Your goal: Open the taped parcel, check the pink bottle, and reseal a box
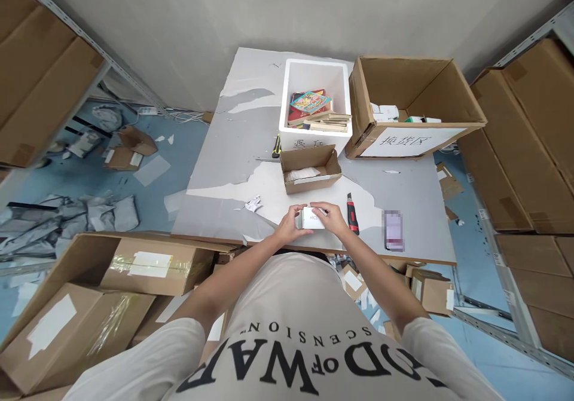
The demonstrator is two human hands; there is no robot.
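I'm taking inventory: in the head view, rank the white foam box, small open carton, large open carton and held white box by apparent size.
Largest to smallest:
1. Large open carton
2. White foam box
3. Small open carton
4. Held white box, partly covered

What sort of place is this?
Probably a parcel-handling room or small warehouse: taped boxes sit near the table, a red-and-black box cutter lies on it, and large brown cartons are stacked at right.

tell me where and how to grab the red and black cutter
Probably grip the cutter around its wide handle, coming from the camera's side: it lies flat, with the handle end nearest and the narrow tip, likely the blade end, pointing away.
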